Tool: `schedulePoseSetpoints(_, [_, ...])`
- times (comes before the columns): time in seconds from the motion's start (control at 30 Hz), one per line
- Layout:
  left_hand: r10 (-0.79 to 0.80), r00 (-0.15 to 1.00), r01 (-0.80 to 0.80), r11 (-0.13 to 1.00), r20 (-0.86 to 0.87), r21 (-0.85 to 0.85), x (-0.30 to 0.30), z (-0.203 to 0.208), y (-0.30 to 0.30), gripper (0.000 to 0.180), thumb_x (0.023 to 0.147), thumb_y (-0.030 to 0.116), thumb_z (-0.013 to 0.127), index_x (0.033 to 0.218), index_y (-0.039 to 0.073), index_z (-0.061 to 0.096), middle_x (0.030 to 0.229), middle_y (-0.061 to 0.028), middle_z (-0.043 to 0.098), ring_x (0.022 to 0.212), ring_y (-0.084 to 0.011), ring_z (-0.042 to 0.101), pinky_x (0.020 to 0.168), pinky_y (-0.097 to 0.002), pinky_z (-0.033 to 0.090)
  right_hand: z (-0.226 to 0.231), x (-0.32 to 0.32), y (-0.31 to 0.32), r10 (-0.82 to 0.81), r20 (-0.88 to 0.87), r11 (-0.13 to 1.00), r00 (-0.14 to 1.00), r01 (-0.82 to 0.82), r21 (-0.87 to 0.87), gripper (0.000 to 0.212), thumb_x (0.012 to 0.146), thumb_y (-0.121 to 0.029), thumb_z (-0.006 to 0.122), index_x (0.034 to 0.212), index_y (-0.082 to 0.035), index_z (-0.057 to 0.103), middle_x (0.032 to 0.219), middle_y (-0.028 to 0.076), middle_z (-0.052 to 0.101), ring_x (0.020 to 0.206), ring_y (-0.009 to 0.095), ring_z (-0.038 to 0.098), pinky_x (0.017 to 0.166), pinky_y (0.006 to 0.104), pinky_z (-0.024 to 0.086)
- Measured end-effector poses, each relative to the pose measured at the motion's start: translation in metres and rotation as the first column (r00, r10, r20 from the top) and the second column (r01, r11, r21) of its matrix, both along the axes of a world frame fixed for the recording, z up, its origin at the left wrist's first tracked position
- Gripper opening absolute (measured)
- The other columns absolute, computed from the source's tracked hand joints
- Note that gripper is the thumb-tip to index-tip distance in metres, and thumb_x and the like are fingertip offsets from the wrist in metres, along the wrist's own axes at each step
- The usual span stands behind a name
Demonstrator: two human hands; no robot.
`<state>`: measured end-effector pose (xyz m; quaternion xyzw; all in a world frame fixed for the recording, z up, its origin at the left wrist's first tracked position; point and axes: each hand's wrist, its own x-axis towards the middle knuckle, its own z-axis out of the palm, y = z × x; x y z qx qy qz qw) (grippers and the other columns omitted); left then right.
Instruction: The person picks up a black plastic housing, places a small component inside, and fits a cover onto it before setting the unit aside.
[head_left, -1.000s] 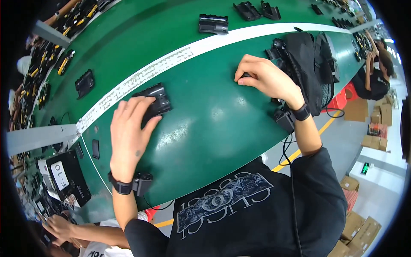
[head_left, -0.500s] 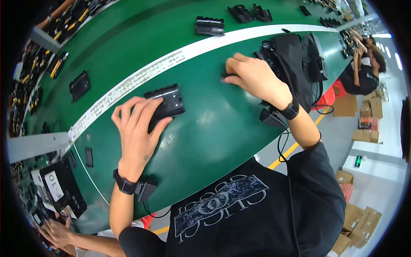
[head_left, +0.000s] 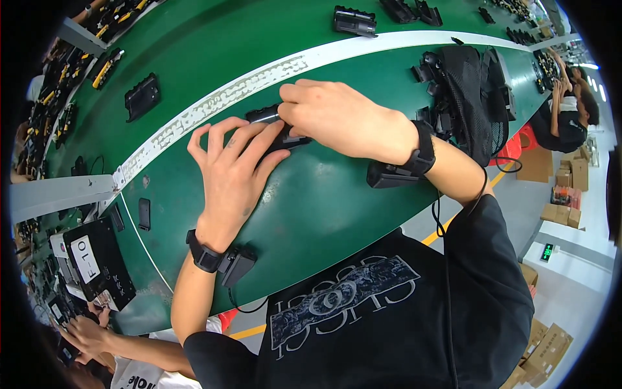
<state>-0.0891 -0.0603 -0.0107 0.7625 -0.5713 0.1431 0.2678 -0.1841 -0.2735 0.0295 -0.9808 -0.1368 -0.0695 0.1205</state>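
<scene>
A black plastic housing (head_left: 297,141) lies on the green tabletop under both my hands, partly covered by them. My left hand (head_left: 234,162) grips its left side, with the thumb along the near edge and the fingers over the top. From the right, my right hand (head_left: 340,120) reaches across the housing, its fingertips pinched together over the surface close to my left fingertips. Whatever the right fingertips hold is hidden behind them. Each wrist wears a black strap with a small black box.
Similar black housings (head_left: 355,21) lie beyond the white strip (head_left: 259,78). A black mesh bag (head_left: 468,97) stands at right. A black box (head_left: 100,262), a small black piece (head_left: 144,214) and a grey post (head_left: 61,196) are at left. Co-workers sit at both sides.
My right hand has moved left from open table onto the housing, bringing the small dark piece it pinched, now out of sight. My left hand keeps its hold. The view has shifted slightly.
</scene>
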Motion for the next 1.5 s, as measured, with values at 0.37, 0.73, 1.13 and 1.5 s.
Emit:
schedulePoseSetpoints(0.37, [-0.009, 1.000, 0.009, 1.000, -0.003, 0.014, 0.002, -0.001, 0.002, 0.039, 0.086, 0.033, 0.085, 0.123, 0.020, 0.079, 0.117, 0.0059, 0.071, 0.112, -0.0199, 0.059, 0.107, -0.0497, 0.032, 0.003, 0.001, 0.002, -0.010, 0.041, 0.991, 0.999, 0.015, -0.132, 0.012, 0.084, -0.007, 0.075, 0.092, -0.001, 0.067, 0.098, 0.009, 0.061, 0.100, 0.026, 0.067, 0.079, 0.0367, 0.061])
schedulePoseSetpoints(0.73, [0.006, 0.999, -0.008, 0.999, 0.049, 0.044, 0.001, -0.006, 0.004, 0.043, 0.085, 0.036, 0.085, 0.125, 0.022, 0.079, 0.120, 0.0073, 0.070, 0.104, -0.0187, 0.056, 0.095, -0.0464, 0.033, 0.006, 0.004, -0.002, 0.079, -0.045, 0.990, 0.996, -0.084, -0.110, 0.014, 0.082, -0.006, 0.073, 0.093, -0.001, 0.068, 0.098, 0.009, 0.063, 0.100, 0.028, 0.067, 0.083, 0.0389, 0.058])
schedulePoseSetpoints(1.13, [-0.061, 0.971, 0.021, 0.985, 0.232, 0.168, -0.009, 0.011, -0.003, 0.042, 0.089, 0.031, 0.083, 0.128, 0.019, 0.076, 0.120, 0.0036, 0.068, 0.097, -0.0195, 0.056, 0.086, -0.0422, 0.037, 0.005, 0.017, -0.004, 0.012, -0.120, 1.000, 0.993, -0.012, -0.002, 0.011, 0.080, -0.013, 0.071, 0.080, -0.001, 0.071, 0.089, 0.014, 0.067, 0.093, 0.036, 0.071, 0.077, 0.0452, 0.059])
schedulePoseSetpoints(1.5, [0.271, 0.894, -0.335, 0.933, 0.358, 0.129, 0.141, -0.004, -0.065, 0.032, 0.108, 0.036, 0.062, 0.129, 0.015, 0.074, 0.132, -0.0051, 0.073, 0.112, -0.0308, 0.067, 0.093, -0.0463, 0.050, 0.015, -0.096, -0.120, -0.635, 0.283, 0.677, 0.719, 0.694, -0.246, 0.021, 0.096, -0.027, 0.074, 0.098, -0.006, 0.073, 0.101, 0.012, 0.070, 0.097, 0.032, 0.073, 0.079, 0.0442, 0.061])
